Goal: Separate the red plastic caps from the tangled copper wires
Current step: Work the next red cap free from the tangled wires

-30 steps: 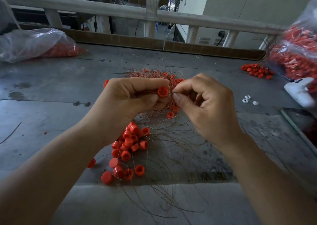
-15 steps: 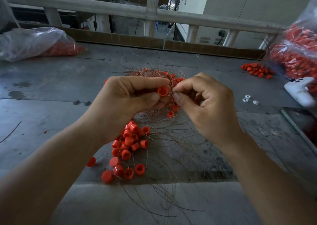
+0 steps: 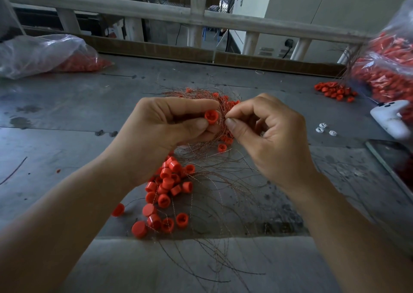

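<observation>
Red caps and copper tangle, mid-bench

Clear crinkled plastic bag point(image 3: 40, 53) slumped at far left, red pieces showing through its film. Grey bench point(image 3: 67, 118), dull and stained, with seams running across it.

Left hand point(image 3: 169, 125): fingers curled, thumb and forefinger pinching one red cap point(image 3: 211, 116). It is a short, smooth cylinder of matte plastic with its hollow mouth facing the camera. It is held above the bench, right against the tangle.

Below the left wrist is a loose heap of caps point(image 3: 169, 185), some upright and some on their sides, with fine strands lying across several.

Copper wires point(image 3: 214, 158): hair-thin, springy, a nest behind and under both hands, with long curved strays fanning toward the near edge. More caps are caught in the nest, partly hidden by the knuckles.

Right hand point(image 3: 270, 136): curled, thumb and forefinger nipping wire strands just beside the held cap.

Further right: three small white bits point(image 3: 323, 128), a small red heap point(image 3: 335, 91), a white rounded device point(image 3: 391, 118), a dark flat slab point(image 3: 395, 160) cut by the frame edge, and a bulging clear bag point(image 3: 388, 64) of red pieces. Pale railing point(image 3: 156, 10) behind.
</observation>
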{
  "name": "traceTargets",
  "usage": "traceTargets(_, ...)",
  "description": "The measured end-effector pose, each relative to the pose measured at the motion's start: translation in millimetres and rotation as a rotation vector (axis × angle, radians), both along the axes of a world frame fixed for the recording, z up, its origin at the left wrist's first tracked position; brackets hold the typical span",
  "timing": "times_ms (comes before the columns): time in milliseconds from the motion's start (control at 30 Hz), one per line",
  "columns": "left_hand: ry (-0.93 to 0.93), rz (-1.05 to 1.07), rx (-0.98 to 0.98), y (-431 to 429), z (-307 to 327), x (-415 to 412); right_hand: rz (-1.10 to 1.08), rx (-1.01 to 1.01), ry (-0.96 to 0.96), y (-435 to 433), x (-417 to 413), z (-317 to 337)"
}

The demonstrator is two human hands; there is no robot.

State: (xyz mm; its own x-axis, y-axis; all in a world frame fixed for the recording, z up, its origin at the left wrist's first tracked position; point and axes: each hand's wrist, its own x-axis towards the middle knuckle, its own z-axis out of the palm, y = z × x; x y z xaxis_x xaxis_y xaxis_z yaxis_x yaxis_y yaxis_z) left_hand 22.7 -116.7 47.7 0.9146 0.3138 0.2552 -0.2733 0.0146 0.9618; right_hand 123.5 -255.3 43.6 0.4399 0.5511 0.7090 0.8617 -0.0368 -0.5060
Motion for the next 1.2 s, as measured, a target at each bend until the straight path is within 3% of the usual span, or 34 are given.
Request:
traceTargets(333,-0.007,-0.017,-0.058,0.5,0.2,-0.5,0.056,-0.008,0.077,-0.4,-1.3,1.8)
traceTargets(633,-0.048,-0.145,-0.219,1.8,0.3,-0.4,0.322,0.027,0.722,-2.0,-0.2,8.5)
traceTargets(733,-0.028,-0.204,-0.256,-2.5,-2.0,-0.1,0.371,-0.055,0.827,-0.2,-0.9,6.2)
traceTargets(900,-0.007,-0.177,-0.312,-4.5,-2.8,1.9,0.372,-0.103,0.828,0.1,3.0,6.3)
traceTargets(967,-0.009,-0.134,-0.330,-2.9,-1.8,2.4,0.171,-0.132,0.677,-3.3,14.8,6.8)
traceTargets(1067,-0.010,-0.087,-0.349,-2.8,-0.8,2.4,-0.269,-0.412,0.228,-8.0,38.5,-3.7)
traceTargets(1200,-0.003,-0.067,-0.357,-2.8,1.7,0.7,-0.276,-0.723,0.187,-2.7,47.3,-27.1)
